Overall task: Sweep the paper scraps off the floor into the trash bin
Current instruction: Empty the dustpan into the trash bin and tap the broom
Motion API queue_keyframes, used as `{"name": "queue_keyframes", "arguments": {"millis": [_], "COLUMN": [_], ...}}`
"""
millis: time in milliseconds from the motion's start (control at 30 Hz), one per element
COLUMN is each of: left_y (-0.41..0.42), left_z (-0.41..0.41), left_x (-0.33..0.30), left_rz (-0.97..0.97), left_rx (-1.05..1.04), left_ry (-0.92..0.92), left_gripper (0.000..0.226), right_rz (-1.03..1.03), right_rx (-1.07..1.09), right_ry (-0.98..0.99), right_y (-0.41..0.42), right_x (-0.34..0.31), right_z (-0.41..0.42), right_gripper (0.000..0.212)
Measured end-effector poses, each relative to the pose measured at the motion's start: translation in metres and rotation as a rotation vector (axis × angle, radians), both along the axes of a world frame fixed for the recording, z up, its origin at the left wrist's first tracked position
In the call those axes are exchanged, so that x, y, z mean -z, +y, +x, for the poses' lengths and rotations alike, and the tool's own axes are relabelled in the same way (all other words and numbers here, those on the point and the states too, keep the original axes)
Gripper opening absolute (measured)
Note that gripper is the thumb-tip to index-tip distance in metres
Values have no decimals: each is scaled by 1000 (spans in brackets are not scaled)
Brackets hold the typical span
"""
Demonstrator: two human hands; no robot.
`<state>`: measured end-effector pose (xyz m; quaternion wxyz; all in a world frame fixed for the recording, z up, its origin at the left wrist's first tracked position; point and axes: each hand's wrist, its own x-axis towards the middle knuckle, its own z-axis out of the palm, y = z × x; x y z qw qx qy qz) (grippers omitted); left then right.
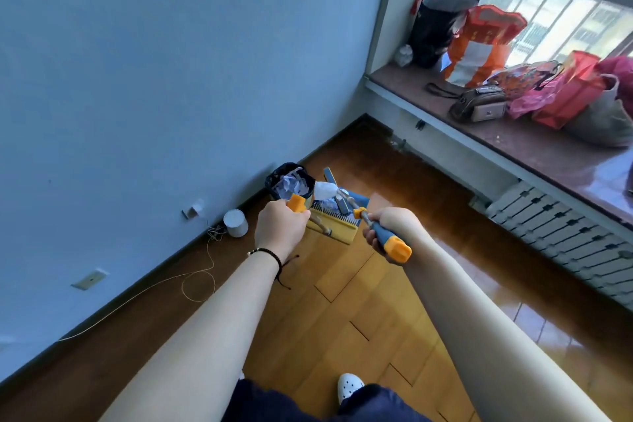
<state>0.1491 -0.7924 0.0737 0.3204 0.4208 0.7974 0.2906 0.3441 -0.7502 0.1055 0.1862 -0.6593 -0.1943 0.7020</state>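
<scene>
A black trash bin [272,178] stands by the blue wall, holding crumpled white paper scraps [291,186]. My left hand [281,228] grips an orange-capped handle [297,204] close to the bin's rim. The yellow dustpan [334,224] with a toothed edge is tipped toward the bin, and more paper scraps [325,189] lie at its mouth. My right hand [387,228] grips the blue and orange broom handle [390,243]. The blue broom head [342,193] sits over the dustpan beside the bin.
A white cylinder [236,223] and a thin cable [191,279] lie on the wooden floor by the wall. A radiator [561,240] runs under the window sill [534,147], which carries several bags. My white shoe [349,384] is at the bottom.
</scene>
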Motion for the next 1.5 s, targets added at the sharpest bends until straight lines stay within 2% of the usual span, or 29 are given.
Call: {"name": "queue_keyframes", "arguments": {"millis": [267,567,700,900,1000,1067,1167,1300,1500], "left_y": [11,1,-3,-6,-4,-1,4,5,-4], "left_z": [-126,-221,-245,-270,-274,-275,-279,-293,-305], "left_x": [-15,-20,-5,15,21,24,26,38,55], "left_rz": [90,116,108,96,104,97,96,63,-13], "left_rx": [53,1,-121,-290,-368,-410,-453,-523,-685], "left_ry": [-107,-247,-422,-658,-807,-862,-924,-996,-1208], "left_gripper": [40,48,43,37,36,36,34,30,31], "right_rz": [72,100,70,84,82,102,149,205,248], "right_rx": [160,216,221,201,219,190,70,-40,-126], "right_ry": [-68,-120,-81,-114,-152,-222,-350,-448,-519], "right_y": [7,-9,-18,-29,-37,-37,-38,-41,-53], "right_x": [-10,-30,-30,-36,-38,-41,-43,-39,-40], "right_z": [-125,-223,-247,-280,-295,-304,-313,-319,-326], "right_gripper": [37,37,39,10,16,17,7,13,10]}}
